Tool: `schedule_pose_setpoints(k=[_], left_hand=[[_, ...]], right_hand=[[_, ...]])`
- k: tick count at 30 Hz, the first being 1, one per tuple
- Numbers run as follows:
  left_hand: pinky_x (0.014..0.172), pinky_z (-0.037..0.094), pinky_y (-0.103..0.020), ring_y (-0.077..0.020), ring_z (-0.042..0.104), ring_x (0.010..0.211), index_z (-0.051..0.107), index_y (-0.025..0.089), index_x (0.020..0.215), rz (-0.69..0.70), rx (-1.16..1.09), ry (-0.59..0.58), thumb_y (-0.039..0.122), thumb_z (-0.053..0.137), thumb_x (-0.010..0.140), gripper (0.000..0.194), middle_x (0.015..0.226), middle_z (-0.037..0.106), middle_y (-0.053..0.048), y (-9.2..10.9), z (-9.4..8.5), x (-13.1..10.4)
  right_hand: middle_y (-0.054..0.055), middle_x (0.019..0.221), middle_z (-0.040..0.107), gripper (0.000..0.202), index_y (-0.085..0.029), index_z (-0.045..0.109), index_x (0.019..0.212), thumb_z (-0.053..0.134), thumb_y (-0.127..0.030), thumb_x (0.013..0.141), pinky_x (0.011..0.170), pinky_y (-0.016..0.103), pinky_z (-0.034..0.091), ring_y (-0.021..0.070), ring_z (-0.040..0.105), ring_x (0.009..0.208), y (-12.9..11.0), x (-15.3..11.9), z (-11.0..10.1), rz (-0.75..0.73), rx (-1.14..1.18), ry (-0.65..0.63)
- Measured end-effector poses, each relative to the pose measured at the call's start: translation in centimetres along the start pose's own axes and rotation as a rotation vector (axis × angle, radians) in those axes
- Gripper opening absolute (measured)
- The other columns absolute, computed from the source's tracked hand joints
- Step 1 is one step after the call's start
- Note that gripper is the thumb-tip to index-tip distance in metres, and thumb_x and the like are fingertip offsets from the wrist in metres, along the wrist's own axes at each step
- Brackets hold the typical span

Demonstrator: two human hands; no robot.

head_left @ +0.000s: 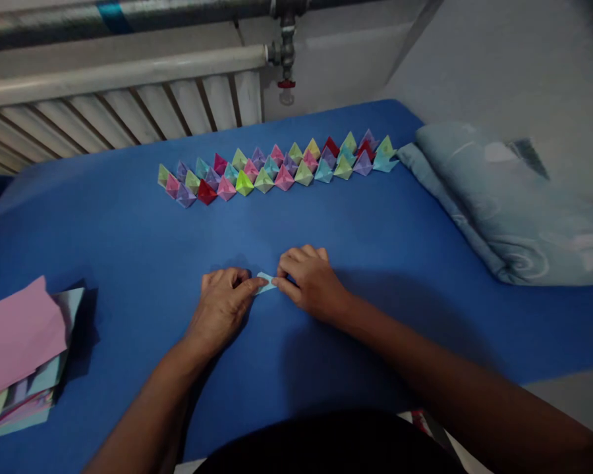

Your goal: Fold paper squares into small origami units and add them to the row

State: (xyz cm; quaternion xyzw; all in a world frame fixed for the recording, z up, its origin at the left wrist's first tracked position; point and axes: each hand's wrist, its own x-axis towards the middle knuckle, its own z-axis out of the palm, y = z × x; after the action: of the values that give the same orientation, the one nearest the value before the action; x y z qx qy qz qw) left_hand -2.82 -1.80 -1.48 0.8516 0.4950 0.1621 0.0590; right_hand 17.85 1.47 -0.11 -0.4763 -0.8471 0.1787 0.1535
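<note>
A small light blue folded paper (265, 283) lies low over the blue surface, between my two hands. My left hand (226, 296) pinches its left end, thumb along the top and fingers curled. At its right end, my right hand (309, 280) closes thumb and fingertips on the paper's edge. Beyond the hands stand rows of small folded paper shapes (284, 178) in pink, green, purple, red, yellow and blue. The fingers hide both ends of the light blue paper.
A stack of coloured paper sheets (20, 336) lies at the left on the blue surface (143, 263). A folded patterned blanket (504, 204) is at the right. Behind the far edge are a white radiator (168, 105) and a pipe with a red valve (286, 83).
</note>
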Motion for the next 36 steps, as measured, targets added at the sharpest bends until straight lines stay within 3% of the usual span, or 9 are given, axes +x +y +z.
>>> schedule_pose_setpoints(k=[5, 10, 20, 24, 30, 33, 36], left_hand=[[0.078, 0.039, -0.036, -0.0193, 0.052, 0.086, 0.065, 0.032, 0.12, 0.043, 0.087, 0.034, 0.018, 0.044, 0.096, 0.035, 0.099, 0.064, -0.006, 0.6, -0.3, -1.0], [0.081, 0.042, -0.04, -0.0254, 0.054, 0.099, 0.058, 0.025, 0.13, 0.093, 0.164, 0.032, 0.011, 0.045, 0.093, 0.042, 0.116, 0.063, -0.012, 1.2, -0.4, -2.1], [0.085, 0.047, -0.046, -0.03, 0.058, 0.109, 0.057, 0.019, 0.131, 0.073, 0.204, 0.073, 0.008, 0.041, 0.091, 0.044, 0.126, 0.063, -0.015, 1.3, -0.5, -4.3], [0.082, 0.049, -0.047, -0.0314, 0.059, 0.108, 0.06, 0.016, 0.127, 0.056, 0.263, 0.067, 0.008, 0.039, 0.091, 0.042, 0.125, 0.064, -0.016, 2.1, -0.5, -4.5], [0.085, 0.049, -0.044, -0.0287, 0.059, 0.108, 0.067, 0.014, 0.106, 0.115, 0.254, 0.024, 0.012, 0.044, 0.091, 0.027, 0.118, 0.066, -0.015, 2.8, -1.4, -1.6], [0.082, 0.052, -0.038, -0.0215, 0.065, 0.091, 0.066, 0.015, 0.095, 0.188, 0.156, -0.066, 0.017, 0.046, 0.092, 0.02, 0.104, 0.069, -0.011, 2.2, -1.9, 0.7], [0.079, 0.054, -0.034, -0.0184, 0.065, 0.085, 0.065, 0.015, 0.098, 0.216, 0.106, -0.095, 0.021, 0.047, 0.094, 0.019, 0.095, 0.07, -0.009, 1.6, -1.8, 2.1]], right_hand=[[0.002, 0.085, 0.061, 0.02, -0.018, 0.06, 0.076, 0.06, -0.033, 0.089, 0.073, 0.033, 0.024, 0.0176, 0.047, 0.082, 0.3, -0.1, 0.2, -0.004, 0.053, 0.043], [0.001, 0.086, 0.061, 0.019, -0.019, 0.06, 0.076, 0.059, -0.033, 0.089, 0.076, 0.033, 0.025, 0.0176, 0.047, 0.085, 0.1, -0.1, 0.3, 0.008, 0.051, 0.045], [0.001, 0.09, 0.062, 0.017, -0.019, 0.06, 0.079, 0.059, -0.032, 0.09, 0.076, 0.033, 0.026, 0.018, 0.048, 0.087, -0.2, -0.2, 0.0, 0.0, 0.001, 0.029], [0.002, 0.089, 0.061, 0.017, -0.019, 0.061, 0.08, 0.061, -0.033, 0.089, 0.075, 0.032, 0.026, 0.0178, 0.048, 0.085, 0.4, 0.3, -0.6, -0.073, -0.016, -0.033], [0.002, 0.089, 0.062, 0.019, -0.019, 0.061, 0.082, 0.063, -0.036, 0.088, 0.074, 0.032, 0.025, 0.0183, 0.048, 0.086, 1.1, 0.7, -0.8, -0.104, -0.012, -0.005], [0.002, 0.09, 0.062, 0.017, -0.019, 0.061, 0.083, 0.063, -0.035, 0.088, 0.075, 0.033, 0.025, 0.019, 0.049, 0.087, 1.0, 0.5, -0.7, -0.109, -0.024, 0.008], [0.002, 0.091, 0.062, 0.016, -0.019, 0.061, 0.084, 0.062, -0.035, 0.089, 0.076, 0.033, 0.026, 0.0187, 0.049, 0.088, 1.2, 0.4, -0.9, -0.127, 0.014, -0.007]])
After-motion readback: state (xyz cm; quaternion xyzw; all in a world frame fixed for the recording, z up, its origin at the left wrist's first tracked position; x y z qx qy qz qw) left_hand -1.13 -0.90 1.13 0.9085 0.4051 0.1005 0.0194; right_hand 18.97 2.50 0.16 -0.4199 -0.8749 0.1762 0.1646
